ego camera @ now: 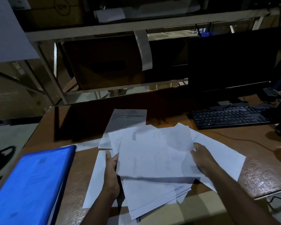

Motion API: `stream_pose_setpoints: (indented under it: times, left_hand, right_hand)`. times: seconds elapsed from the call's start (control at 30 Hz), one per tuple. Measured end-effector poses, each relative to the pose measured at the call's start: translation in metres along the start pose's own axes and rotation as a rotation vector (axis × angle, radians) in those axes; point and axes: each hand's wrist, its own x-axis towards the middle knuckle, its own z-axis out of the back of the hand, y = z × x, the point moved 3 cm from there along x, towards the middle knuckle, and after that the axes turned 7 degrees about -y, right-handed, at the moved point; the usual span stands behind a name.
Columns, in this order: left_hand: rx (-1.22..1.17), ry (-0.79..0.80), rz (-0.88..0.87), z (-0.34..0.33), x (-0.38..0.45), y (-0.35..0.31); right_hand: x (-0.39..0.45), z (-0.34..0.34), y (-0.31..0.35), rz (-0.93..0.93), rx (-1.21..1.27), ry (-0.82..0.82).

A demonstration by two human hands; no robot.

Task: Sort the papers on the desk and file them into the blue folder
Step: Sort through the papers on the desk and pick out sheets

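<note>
- Both hands are on the loose papers (154, 153) spread over the middle of the wooden desk (258, 176).
- The left hand (111, 161) holds the left edge of a raised bundle of sheets — thumb on top, the other fingers tucked out of sight beneath, so I can't tell how tightly they curl.
- The right hand (201, 157) has the right edge of that same bundle, fingers bent around it with the tips pressing the top sheet.
- The bundle sits tilted up off the desk; its near edge casts a dark shadow on the sheets lying below.
- More sheets fan out under and around it — some poke over the desk's near edge, one lies farther back, half in shadow.
- The blue folder (31, 184) lies closed at the near left of the desk, beside the papers, with a white sheet peeking from under its far corner.
- A black keyboard (229, 116) sits at the far right, in front of a dark monitor (230, 62).
- Metal shelving (88, 32) with cardboard boxes stands behind the desk.
</note>
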Motion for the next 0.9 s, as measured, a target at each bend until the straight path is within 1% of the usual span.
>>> stream_pose_setpoints:
  times: [0.1,0.17,0.23,0.3,0.33,0.37,0.47,0.53,0.57,0.63,0.73,0.9]
  left_hand:
    - [-0.046,0.059,-0.009,0.006,0.010,-0.002]
    - [-0.030,0.067,-0.020,0.007,0.013,-0.003]
    - [0.057,0.069,-0.059,0.007,0.014,-0.001]
    - [0.245,0.060,-0.191,0.006,0.014,-0.002]
    - [0.316,0.075,-0.247,0.004,0.013,-0.003]
    - [0.342,0.089,-0.259,0.003,0.012,-0.003]
    - [0.339,0.087,-0.250,0.004,0.011,-0.002]
    - [0.383,0.067,-0.260,0.006,0.011,-0.001]
    - [0.406,0.061,-0.267,0.007,0.013,0.001]
    - [0.446,0.025,-0.268,0.010,0.017,0.003]
    - [0.427,-0.010,-0.243,0.012,0.021,0.006]
    - [0.408,-0.024,-0.246,0.012,0.019,0.005]
  right_hand:
    - [0.011,0.018,0.007,0.078,-0.090,-0.066]
    - [0.018,0.020,0.020,0.145,-0.240,-0.095]
    - [0.017,0.012,0.043,0.283,-0.455,-0.107]
    - [0.014,-0.004,0.065,0.425,-0.518,-0.096]
    - [0.012,-0.014,0.073,0.466,-0.505,-0.076]
    - [0.009,-0.022,0.080,0.485,-0.460,-0.052]
    - [0.005,-0.044,0.093,0.514,-0.165,0.011]
    - [0.002,-0.052,0.098,0.531,0.008,0.041]
    - [0.002,-0.053,0.100,0.528,0.082,0.049]
    - [0.003,-0.050,0.100,0.505,0.191,0.007]
    - [0.009,-0.042,0.090,0.441,0.285,-0.099]
    - [0.008,-0.042,0.058,0.314,0.321,-0.104]
